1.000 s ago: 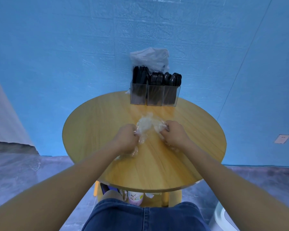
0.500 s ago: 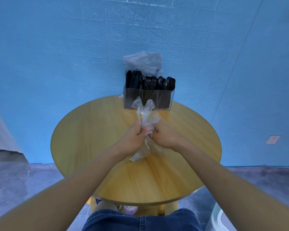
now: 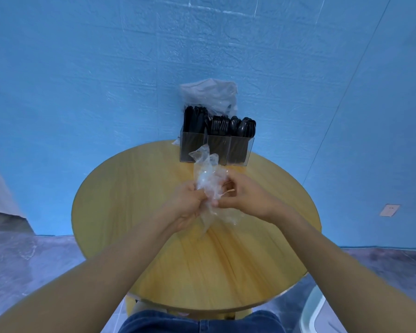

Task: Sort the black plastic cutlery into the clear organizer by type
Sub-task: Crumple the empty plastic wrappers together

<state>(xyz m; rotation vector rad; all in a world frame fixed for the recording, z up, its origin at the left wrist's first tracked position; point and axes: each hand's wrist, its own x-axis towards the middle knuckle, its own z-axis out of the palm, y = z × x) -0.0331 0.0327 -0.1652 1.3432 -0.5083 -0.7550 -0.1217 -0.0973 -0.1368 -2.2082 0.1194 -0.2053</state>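
Observation:
The clear organizer (image 3: 249,150) stands at the far edge of the round wooden table (image 3: 130,200), against the blue wall. Its three compartments hold black cutlery: knives (image 3: 193,118) on the left, forks (image 3: 219,126) in the middle, spoons (image 3: 244,126) on the right. Above the table's middle I hold a crumpled clear plastic bag (image 3: 208,181). My left hand (image 3: 186,205) grips its lower part. My right hand (image 3: 244,194) pinches it from the right. The bag's top sticks up in front of the organizer.
A second crumpled plastic bag (image 3: 209,92) leans on the wall behind the organizer. A white chair edge (image 3: 312,311) shows at the lower right. My jeans (image 3: 202,323) are at the table's near edge. Grey floor surrounds the table.
Both hands have lifted the clear bag off the table and gathered it into an upright bunch between them. The hands have moved closer together.

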